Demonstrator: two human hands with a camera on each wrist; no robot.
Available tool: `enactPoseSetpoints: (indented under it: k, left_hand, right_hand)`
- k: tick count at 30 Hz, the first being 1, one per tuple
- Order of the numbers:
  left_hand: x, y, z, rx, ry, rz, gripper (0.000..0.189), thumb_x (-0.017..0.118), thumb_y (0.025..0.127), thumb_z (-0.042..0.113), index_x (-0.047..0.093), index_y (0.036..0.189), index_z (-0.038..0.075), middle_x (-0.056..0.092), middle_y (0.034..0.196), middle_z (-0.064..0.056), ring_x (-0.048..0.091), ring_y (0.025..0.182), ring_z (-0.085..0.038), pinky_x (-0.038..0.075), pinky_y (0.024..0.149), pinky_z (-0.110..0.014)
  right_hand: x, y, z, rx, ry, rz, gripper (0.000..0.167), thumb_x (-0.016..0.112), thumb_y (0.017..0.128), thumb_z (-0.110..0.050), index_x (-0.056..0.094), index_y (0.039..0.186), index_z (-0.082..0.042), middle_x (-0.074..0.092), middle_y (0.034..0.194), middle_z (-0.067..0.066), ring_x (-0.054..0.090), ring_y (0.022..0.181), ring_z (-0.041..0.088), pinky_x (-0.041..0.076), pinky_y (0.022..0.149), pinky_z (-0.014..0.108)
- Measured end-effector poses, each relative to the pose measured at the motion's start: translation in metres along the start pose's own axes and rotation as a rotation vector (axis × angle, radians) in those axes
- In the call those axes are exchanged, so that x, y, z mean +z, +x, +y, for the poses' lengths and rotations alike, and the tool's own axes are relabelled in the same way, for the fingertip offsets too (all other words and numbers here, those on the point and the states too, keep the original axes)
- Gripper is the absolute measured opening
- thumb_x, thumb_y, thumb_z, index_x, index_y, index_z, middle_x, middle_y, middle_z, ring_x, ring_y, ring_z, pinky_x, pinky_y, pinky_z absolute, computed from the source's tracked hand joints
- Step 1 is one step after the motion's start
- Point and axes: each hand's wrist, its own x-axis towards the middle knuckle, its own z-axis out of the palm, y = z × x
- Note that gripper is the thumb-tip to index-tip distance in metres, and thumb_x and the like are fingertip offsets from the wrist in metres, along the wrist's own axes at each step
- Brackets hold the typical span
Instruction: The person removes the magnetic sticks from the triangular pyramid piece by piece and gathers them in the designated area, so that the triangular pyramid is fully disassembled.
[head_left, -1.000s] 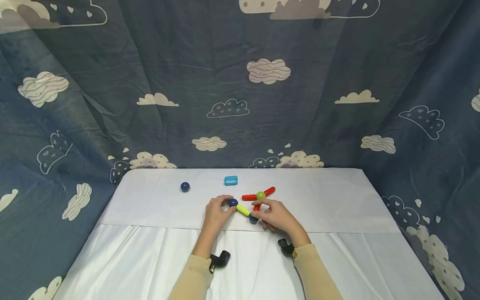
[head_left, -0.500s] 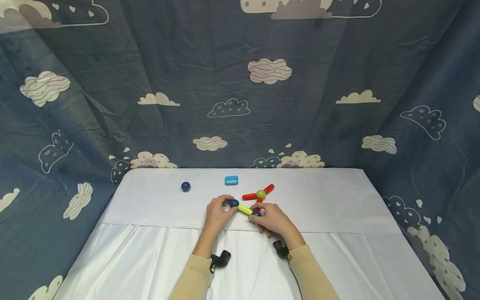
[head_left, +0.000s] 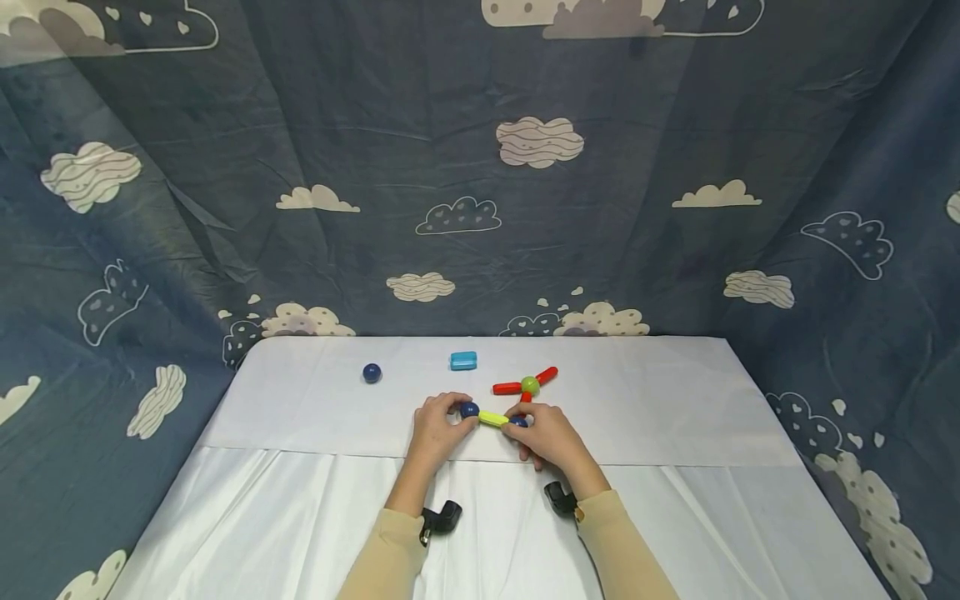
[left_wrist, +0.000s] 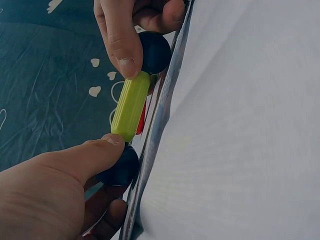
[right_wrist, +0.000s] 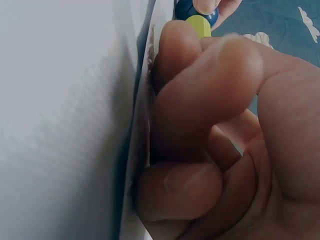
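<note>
My left hand [head_left: 437,429] pinches a dark blue ball [head_left: 469,410] between thumb and fingers. A yellow-green ribbed rod [head_left: 492,418] runs from it to a second blue ball [left_wrist: 156,52], which my right hand [head_left: 553,437] pinches. In the left wrist view both thumbs lie at the rod's two ends. Behind the right fingertips, a light green ball [head_left: 530,385] carries three red rods [head_left: 507,388] that spread outward; the nearest one reaches down to the right hand, its end hidden there. The right wrist view is mostly filled by curled fingers.
On the white-covered table [head_left: 300,408], a loose dark blue ball [head_left: 372,373] lies at the back left. A light blue short block [head_left: 462,361] lies behind the hands. A dark cloud-patterned cloth [head_left: 450,250] hangs behind the table.
The right hand's blue ball has shifted away from me and slightly right, so the yellow-green rod lies more level. The red-and-green piece has moved right and slightly back. The left hand has barely moved.
</note>
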Motion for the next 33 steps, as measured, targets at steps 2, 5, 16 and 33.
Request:
enactPoseSetpoints:
  k: [2, 5, 16, 33]
  left_hand:
    - [-0.0003, -0.0003, 0.0000, -0.013, -0.006, -0.006, 0.031, 0.085, 0.090, 0.028, 0.078, 0.119, 0.020, 0.078, 0.110, -0.001, 0.063, 0.103, -0.019, 0.042, 0.094, -0.042]
    - [-0.0008, 0.0000, 0.0001, -0.033, -0.016, -0.008, 0.031, 0.087, 0.089, 0.027, 0.078, 0.118, 0.020, 0.077, 0.106, -0.001, 0.063, 0.100, -0.019, 0.045, 0.095, -0.045]
    - [-0.0028, 0.0004, 0.0005, -0.087, -0.064, -0.042, 0.033, 0.089, 0.087, 0.029, 0.079, 0.116, 0.018, 0.073, 0.104, -0.002, 0.063, 0.098, -0.019, 0.052, 0.092, -0.046]
    - [-0.0022, 0.0008, -0.0021, -0.070, -0.080, -0.041, 0.031, 0.089, 0.086, 0.027, 0.079, 0.114, 0.016, 0.074, 0.104, -0.005, 0.065, 0.099, -0.020, 0.054, 0.092, -0.046]
  right_hand:
    - [0.0005, 0.0001, -0.0002, -0.010, -0.016, 0.011, 0.036, 0.077, 0.097, -0.036, 0.073, 0.129, -0.018, 0.062, 0.056, 0.002, 0.051, 0.037, 0.016, 0.042, 0.043, 0.023]
    - [0.0015, 0.0002, -0.0006, -0.029, -0.052, 0.026, 0.038, 0.078, 0.096, -0.039, 0.075, 0.129, -0.020, 0.061, 0.054, 0.000, 0.050, 0.037, 0.015, 0.040, 0.042, 0.023]
    - [0.0007, -0.0019, -0.0024, -0.022, -0.096, 0.049, 0.038, 0.079, 0.095, -0.040, 0.077, 0.128, -0.020, 0.058, 0.052, 0.000, 0.050, 0.037, 0.016, 0.039, 0.043, 0.022]
    - [0.0009, -0.0016, -0.0003, -0.015, -0.068, 0.038, 0.037, 0.079, 0.096, -0.038, 0.077, 0.128, -0.021, 0.058, 0.053, 0.000, 0.051, 0.038, 0.016, 0.042, 0.045, 0.023]
